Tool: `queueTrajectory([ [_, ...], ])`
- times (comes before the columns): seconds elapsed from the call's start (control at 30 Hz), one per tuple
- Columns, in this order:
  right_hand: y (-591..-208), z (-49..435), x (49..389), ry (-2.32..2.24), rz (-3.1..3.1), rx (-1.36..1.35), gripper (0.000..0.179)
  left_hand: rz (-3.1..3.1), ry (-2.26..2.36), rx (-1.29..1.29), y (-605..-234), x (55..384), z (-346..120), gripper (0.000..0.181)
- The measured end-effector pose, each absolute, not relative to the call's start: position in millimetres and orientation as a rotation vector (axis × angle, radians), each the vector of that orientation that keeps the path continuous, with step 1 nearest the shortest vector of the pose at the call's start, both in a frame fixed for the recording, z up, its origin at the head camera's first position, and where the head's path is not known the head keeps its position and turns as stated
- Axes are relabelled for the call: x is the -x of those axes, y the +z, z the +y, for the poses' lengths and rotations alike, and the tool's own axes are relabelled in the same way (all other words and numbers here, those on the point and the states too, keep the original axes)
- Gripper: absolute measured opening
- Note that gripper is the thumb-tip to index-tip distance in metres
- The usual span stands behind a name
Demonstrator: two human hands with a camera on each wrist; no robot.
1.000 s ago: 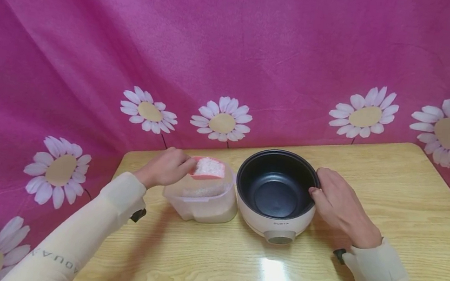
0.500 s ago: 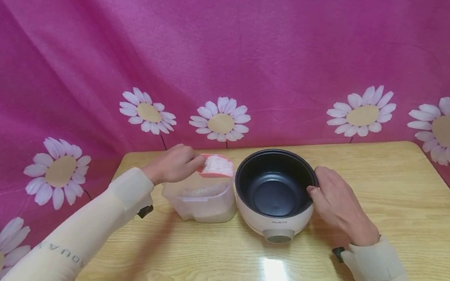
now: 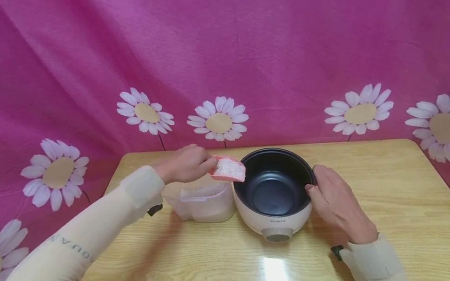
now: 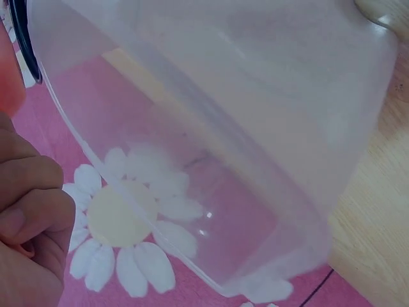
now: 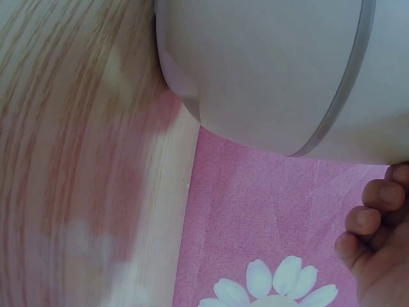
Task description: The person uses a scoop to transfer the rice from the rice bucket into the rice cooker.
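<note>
My left hand (image 3: 189, 163) grips a pink scoop (image 3: 234, 178) heaped with white rice (image 3: 228, 166). The scoop's front end overlaps the left rim of a cream electric pot (image 3: 270, 220), whose black inner bowl (image 3: 275, 194) has nothing in it. Below the left hand stands a clear plastic bin (image 3: 206, 208) with rice inside; its see-through wall fills much of the left wrist view. At the pot's right side, my right hand (image 3: 337, 201) holds the rim, thumb on top. Its curled fingers (image 5: 363, 220) show beside the pot's wall in the right wrist view.
Everything stands on a wooden table (image 3: 209, 265) with pale grain. Behind it hangs a magenta cloth (image 3: 237, 43) with large white daisies, close to the table's back edge. The bin and the pot sit side by side. A dial (image 3: 276, 234) faces the front.
My left hand has carried the rice-filled scoop rightward from over the bin to the pot's left rim. The right hand keeps its hold on the pot.
</note>
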State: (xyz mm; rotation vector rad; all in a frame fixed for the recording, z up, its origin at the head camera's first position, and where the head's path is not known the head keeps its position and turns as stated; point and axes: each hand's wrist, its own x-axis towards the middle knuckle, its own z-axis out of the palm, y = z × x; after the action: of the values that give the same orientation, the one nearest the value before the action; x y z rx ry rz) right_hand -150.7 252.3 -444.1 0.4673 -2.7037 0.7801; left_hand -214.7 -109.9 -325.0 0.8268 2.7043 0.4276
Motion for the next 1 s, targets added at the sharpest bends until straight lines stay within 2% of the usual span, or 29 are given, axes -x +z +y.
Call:
queueTrajectory([
  [0.27,-444.3,252.1,151.8,0.790,-2.695,-0.476,0.007,2.716,0.350,-0.818,-325.2,214.2,-99.4,0.033],
  [1.0,-444.6,253.9,150.5,0.777,-2.674,-0.483,0.007,2.792,0.073,-0.945,-318.1,220.3,-71.0,0.043],
])
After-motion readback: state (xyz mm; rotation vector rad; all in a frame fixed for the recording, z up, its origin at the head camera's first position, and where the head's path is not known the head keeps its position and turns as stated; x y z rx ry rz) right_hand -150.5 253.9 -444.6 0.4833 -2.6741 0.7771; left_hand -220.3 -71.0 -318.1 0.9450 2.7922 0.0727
